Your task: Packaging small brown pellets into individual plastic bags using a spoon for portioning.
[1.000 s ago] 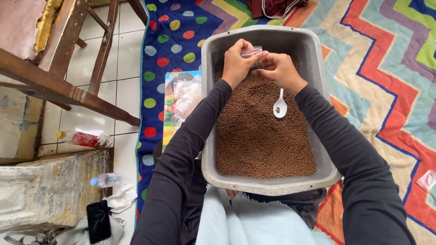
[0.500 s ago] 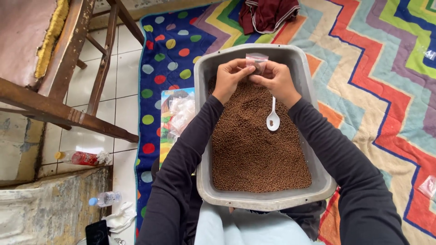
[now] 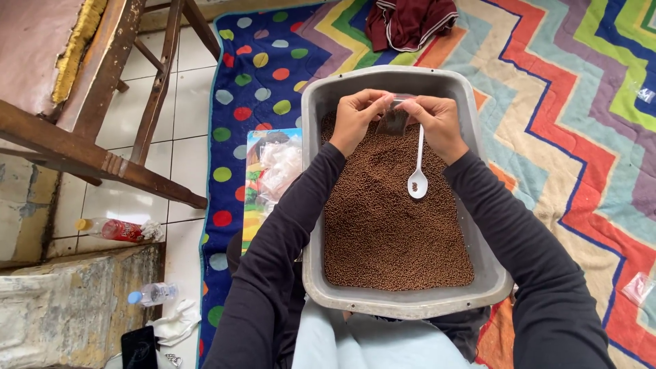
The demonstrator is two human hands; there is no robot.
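A zigzag-striped rug (image 3: 581, 102) in many colours and a blue polka-dot mat (image 3: 253, 75) cover the white-tiled floor, with wooden chair legs (image 3: 102, 123) at ten o'clock. On the person's lap sits a grey plastic tub (image 3: 314, 205) filled with small brown pellets (image 3: 389, 225). At the tub's twelve o'clock end, both hands meet over the pellets. A small clear plastic bag (image 3: 393, 120), partly filled with pellets, hangs between them. The left hand (image 3: 355, 119) has its grip pinched on the bag's top edge; the right hand (image 3: 437, 123) pinches the other side and also clasps the handle of a white plastic spoon (image 3: 417, 179), whose bowl hangs toward six o'clock. At nine o'clock of the tub lies a colourful flat package (image 3: 256, 198) under a bundle of clear bags (image 3: 279, 169). A red-labelled bottle (image 3: 113, 229) lies on the tiles at eight o'clock.
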